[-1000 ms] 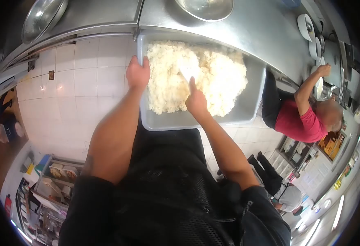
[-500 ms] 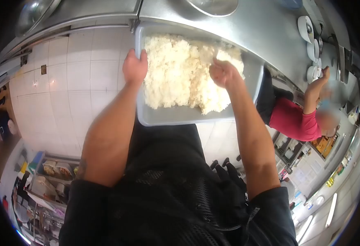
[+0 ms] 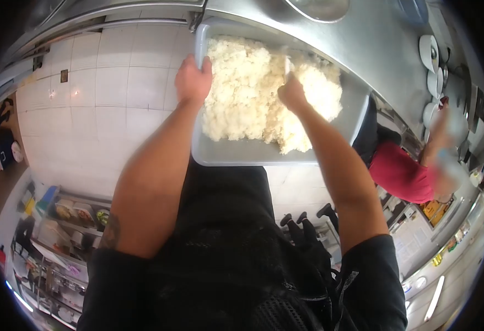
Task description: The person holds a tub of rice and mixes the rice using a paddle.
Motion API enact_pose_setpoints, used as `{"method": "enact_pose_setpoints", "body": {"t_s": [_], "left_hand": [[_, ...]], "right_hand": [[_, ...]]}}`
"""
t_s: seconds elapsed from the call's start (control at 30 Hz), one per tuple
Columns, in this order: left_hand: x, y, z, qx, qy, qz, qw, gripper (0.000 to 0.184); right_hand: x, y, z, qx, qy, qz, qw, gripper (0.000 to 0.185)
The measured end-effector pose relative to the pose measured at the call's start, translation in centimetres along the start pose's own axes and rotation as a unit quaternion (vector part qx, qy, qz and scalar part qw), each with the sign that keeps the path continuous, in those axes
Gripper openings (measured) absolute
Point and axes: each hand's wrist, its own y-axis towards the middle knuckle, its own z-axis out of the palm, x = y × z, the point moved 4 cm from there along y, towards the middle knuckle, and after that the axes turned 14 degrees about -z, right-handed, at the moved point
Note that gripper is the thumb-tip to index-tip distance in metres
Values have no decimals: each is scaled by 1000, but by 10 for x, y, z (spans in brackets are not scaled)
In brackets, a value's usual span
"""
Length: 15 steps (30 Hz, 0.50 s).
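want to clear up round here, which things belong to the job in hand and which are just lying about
In the job:
grey tub, its rim in the left hand
rice inside it
white utensil in the right hand

Apparently just lying about:
metal bowl on the counter
white bowls farther right

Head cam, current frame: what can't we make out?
All in the head view:
White utensil: grip covered by the right hand.
Grey tray: floor hidden under the rice.
Metal bowl: cut off by top edge.
Co-worker's hand: too small and blurred to read.
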Motion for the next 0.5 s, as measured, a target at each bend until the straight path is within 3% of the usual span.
{"method": "enact_pose_setpoints", "body": {"t_s": [0.03,0.07,0.13,0.23,0.37,0.43,0.47,0.5], "left_hand": [[0,-1,1,2,4,-16,1000,42],[0,-2,0,3,7,-32,999,41],[1,0,1,-8,10,-22,1000,41],[-3,-4,2,-23,17,-7,1000,41],[1,0,5,-28,16,-1,999,42],[-1,-2,4,-7,4,-13,1000,43],[-3,-3,3,-8,-1,-18,1000,43],[-2,-4,3,-10,0,-10,1000,43]], "right_hand": [[2,-10,6,48,-38,30,998,63],[9,-19,11,78,-82,5,994,78],[53,-38,5,177,-65,38,981,82],[69,-82,25,125,-83,-23,988,83],[47,-123,-2,156,-43,26,986,82],[28,-125,-28,45,62,-91,993,72],[17,-123,-50,43,92,-103,989,65],[23,-119,-83,124,117,-34,985,65]]}}
